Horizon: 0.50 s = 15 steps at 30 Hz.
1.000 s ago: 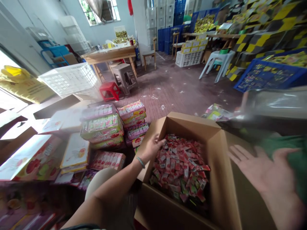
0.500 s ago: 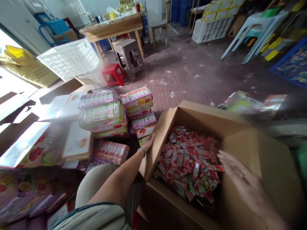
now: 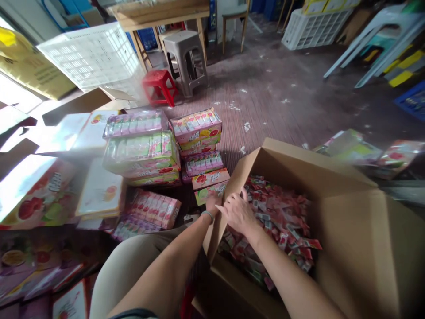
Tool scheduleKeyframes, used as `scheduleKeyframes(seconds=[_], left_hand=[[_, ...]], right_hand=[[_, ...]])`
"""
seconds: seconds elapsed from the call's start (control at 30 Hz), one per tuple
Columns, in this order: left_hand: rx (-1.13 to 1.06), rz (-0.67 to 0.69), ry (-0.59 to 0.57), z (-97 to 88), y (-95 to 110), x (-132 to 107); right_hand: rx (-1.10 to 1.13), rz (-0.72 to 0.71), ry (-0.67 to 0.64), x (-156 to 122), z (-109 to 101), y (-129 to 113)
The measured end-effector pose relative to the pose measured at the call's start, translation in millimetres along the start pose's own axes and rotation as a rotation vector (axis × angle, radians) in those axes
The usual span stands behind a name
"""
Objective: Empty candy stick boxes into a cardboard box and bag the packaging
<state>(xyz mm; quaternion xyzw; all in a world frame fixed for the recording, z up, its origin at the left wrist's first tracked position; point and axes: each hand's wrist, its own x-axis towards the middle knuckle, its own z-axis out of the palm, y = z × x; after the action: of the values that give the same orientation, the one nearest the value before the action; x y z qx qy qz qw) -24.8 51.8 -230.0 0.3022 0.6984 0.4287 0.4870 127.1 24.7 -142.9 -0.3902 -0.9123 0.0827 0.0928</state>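
Observation:
A large open cardboard carton (image 3: pixel 353 235) stands in front of me, tilted to the right in view. Inside lies a loose heap of small red and green wrapped packets (image 3: pixel 282 212). My right hand (image 3: pixel 237 212) is at the top edge of the carton's left side, thumb on the outer face and fingers bent over the rim. Just outside that side, my left hand (image 3: pixel 213 204) is close against the cardboard, next to a green fruit-printed box (image 3: pixel 202 195); its fingers are blurred and partly hidden.
Film-wrapped fruit-printed packs (image 3: pixel 141 150) are stacked left of the carton, with flat white printed cartons (image 3: pixel 99 188) beyond. A red stool (image 3: pixel 159 84), grey stool (image 3: pixel 186 44) and white crate (image 3: pixel 89 55) stand ahead. Printed packaging (image 3: pixel 355 146) lies behind the carton.
My right hand has moved left from inside the carton's right part to its left rim. The left hand has shifted slightly right and down. The view has tilted down.

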Motion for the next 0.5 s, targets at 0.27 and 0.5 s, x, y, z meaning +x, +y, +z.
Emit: scheduleKeyframes(seconds=[0.27, 0.5], left_hand=[[0.820, 0.177, -0.005, -29.2, -18, 38], [1.077, 0.266, -0.153, -32.1, -34, 14]], right_hand=[[0.004, 0.029, 0.076, -7, 13, -2], [0.009, 0.014, 0.092, -5, 18, 1]])
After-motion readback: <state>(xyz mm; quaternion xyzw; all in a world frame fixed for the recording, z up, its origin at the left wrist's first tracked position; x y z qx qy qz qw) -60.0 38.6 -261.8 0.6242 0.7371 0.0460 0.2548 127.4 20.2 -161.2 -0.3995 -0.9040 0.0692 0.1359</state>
